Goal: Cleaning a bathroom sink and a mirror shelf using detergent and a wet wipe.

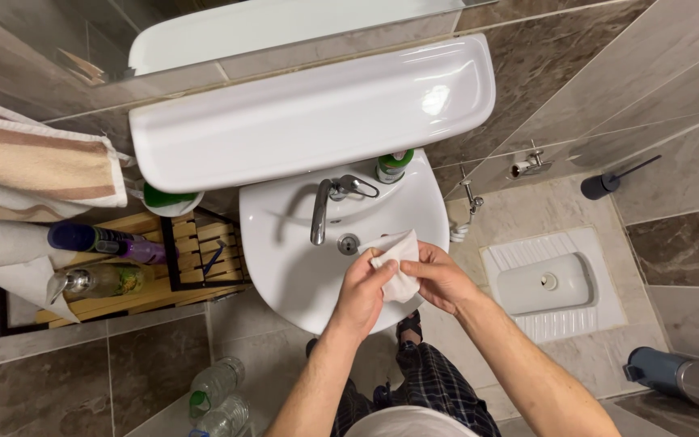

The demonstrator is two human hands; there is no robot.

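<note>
My left hand [363, 285] and right hand [438, 277] both pinch the white cloth [396, 263] with closed fingers over the sink [285, 259], at 6 o'clock from the tap [323, 206]. I'd grip it taut and keep it above the basin.

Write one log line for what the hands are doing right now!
left hand: grips white wipe | right hand: pinches wipe | place: over white sink, below faucet

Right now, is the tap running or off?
Off, it seems: no water shows below the tap, and the basin looks dry.
</note>
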